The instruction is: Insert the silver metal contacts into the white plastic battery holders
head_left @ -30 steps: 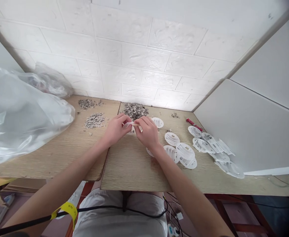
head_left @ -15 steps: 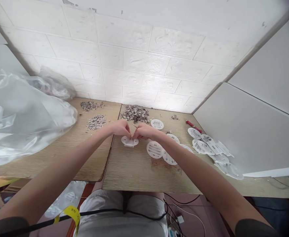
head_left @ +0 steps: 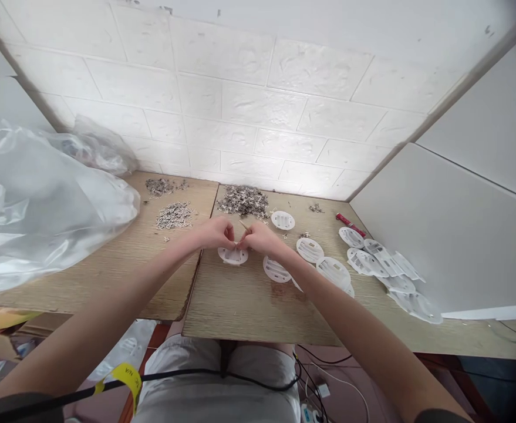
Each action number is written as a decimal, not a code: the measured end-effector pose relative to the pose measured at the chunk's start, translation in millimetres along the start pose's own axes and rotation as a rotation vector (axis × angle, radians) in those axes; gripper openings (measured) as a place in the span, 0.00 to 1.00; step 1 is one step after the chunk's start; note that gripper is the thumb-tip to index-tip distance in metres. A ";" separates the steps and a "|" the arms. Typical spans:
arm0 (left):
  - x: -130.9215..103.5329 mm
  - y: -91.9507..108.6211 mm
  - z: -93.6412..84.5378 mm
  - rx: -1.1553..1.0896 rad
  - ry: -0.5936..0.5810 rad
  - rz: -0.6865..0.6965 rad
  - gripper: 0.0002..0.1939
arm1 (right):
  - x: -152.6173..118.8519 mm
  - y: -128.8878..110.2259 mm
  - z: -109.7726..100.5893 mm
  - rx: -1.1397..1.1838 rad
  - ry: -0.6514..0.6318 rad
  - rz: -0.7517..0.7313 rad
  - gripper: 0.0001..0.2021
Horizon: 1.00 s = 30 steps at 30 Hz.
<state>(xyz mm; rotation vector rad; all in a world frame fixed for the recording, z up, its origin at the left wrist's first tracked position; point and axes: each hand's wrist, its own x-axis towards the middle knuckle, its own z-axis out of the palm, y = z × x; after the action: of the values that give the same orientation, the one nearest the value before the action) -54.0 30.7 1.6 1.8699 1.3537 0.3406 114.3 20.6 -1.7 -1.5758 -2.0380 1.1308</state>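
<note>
Pinching with left hand (head_left: 219, 233) at white disc (head_left: 233, 257), probably steadying it, can't tell how closed; clutching stick (head_left: 243, 225) in closed right hand (head_left: 258, 238).

Room over tan wood-grain tabletop (head_left: 235, 311), front middle; white oval plastic plates (head_left: 333, 272) block right, silvery small-metal-part heap (head_left: 244, 201) behind.
</note>
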 end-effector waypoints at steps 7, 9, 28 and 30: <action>-10.5 -1.9 6.8 0.147 0.040 0.064 0.09 | -19.7 -1.9 11.2 -0.146 0.107 -0.042 0.07; -11.6 -1.2 5.3 0.171 0.025 0.070 0.10 | -21.0 -3.4 11.4 -0.168 0.114 -0.035 0.07; -7.1 -11.1 14.7 -0.490 0.112 0.310 0.21 | -18.7 21.4 6.4 -0.091 0.530 -0.487 0.08; -6.1 -11.8 16.5 -0.485 0.127 0.313 0.21 | -19.1 23.9 6.9 -0.116 0.533 -0.500 0.08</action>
<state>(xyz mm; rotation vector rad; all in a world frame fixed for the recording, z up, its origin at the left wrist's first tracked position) -54.2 19.5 -16.4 1.6574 0.9423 0.8770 131.9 2.1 -20.0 -1.1443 -1.9727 0.3671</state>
